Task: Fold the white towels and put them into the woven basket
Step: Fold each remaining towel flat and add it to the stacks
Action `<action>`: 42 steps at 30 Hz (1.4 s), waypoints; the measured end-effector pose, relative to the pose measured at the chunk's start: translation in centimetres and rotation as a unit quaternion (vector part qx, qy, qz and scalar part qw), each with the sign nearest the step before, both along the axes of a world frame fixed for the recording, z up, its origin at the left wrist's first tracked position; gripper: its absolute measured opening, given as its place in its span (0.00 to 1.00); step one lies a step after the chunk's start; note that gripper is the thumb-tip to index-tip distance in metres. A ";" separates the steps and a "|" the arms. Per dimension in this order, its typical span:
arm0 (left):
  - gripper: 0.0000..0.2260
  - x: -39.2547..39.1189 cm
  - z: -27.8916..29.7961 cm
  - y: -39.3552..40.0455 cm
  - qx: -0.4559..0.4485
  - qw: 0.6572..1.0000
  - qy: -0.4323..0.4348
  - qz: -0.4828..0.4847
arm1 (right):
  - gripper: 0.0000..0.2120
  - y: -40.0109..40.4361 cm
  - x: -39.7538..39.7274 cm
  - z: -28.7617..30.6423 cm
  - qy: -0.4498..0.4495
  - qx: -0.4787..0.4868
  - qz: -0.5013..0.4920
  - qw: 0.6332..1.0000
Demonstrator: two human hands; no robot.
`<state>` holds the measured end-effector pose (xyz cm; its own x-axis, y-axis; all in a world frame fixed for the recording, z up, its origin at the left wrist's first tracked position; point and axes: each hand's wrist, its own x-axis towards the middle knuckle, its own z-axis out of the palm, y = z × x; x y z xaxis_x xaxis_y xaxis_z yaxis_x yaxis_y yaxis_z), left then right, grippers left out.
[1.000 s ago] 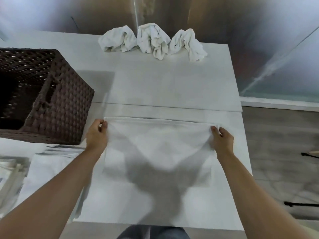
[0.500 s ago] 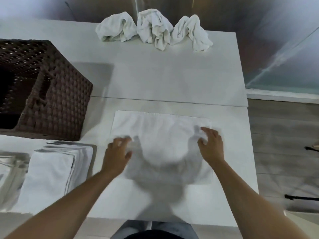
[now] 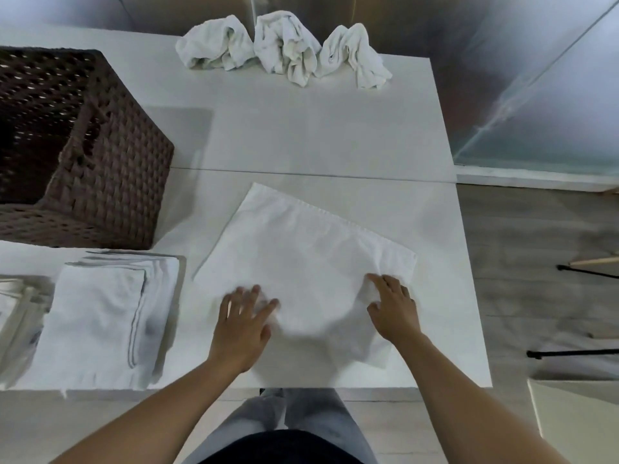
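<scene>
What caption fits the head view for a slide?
Both hands, left hand and right hand, flat on a skewed white towel; woven basket at left.

The flat towel (image 3: 301, 262) at centre is smooth white cloth with a stitched hem along its upper edge. The crumpled towels (image 3: 284, 48) at the top look like rougher, nubby terry. The basket (image 3: 110, 182) at upper left is coarse dark-brown weave, matt. The bench (image 3: 318, 135) is a smooth, matt white surface. The floor (image 3: 536, 262) at right looks like grey wood-grain plank.
</scene>
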<state>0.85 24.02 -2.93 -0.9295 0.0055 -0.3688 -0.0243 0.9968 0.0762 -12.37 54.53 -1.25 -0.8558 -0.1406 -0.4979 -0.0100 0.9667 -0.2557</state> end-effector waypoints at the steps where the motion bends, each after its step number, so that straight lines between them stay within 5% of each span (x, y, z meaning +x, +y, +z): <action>1: 0.22 -0.3 -0.1 -0.3 -0.003 1.000 0.006 0.001 | 0.29 0.1 1.3 0.1 0.004 0.009 -0.011 1.000; 7: 0.25 -2.9 -0.1 -0.6 -0.031 0.999 -0.013 0.035 | 0.25 0.1 9.2 0.1 0.001 0.031 -0.063 0.998; 18: 0.40 -0.5 0.2 2.3 0.013 0.997 -0.078 -0.010 | 0.28 -2.3 15.2 0.6 -0.030 0.042 0.009 0.999; 24: 0.36 7.8 -0.9 6.4 0.101 0.992 0.015 -0.078 | 0.39 -0.4 16.0 0.2 -0.001 0.058 0.103 0.993; 31: 0.55 12.0 -3.0 9.2 0.049 0.999 -0.001 -0.014 | 0.51 2.6 15.4 -1.7 0.025 0.037 0.178 0.983; 36: 0.49 11.9 -3.3 10.2 0.043 0.998 0.053 0.018 | 0.47 4.1 15.9 -4.6 0.145 0.016 0.191 0.971; 42: 0.22 12.0 -3.3 10.0 0.146 0.982 0.091 0.075 | 0.35 6.3 16.1 -4.9 0.225 -0.039 0.212 0.950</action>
<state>12.88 34.00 -6.23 -0.9783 -0.0562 -0.1996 -0.1292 0.9182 0.3746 3.71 60.84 -6.12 -0.8380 -0.5414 -0.0686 -0.5196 0.8299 -0.2032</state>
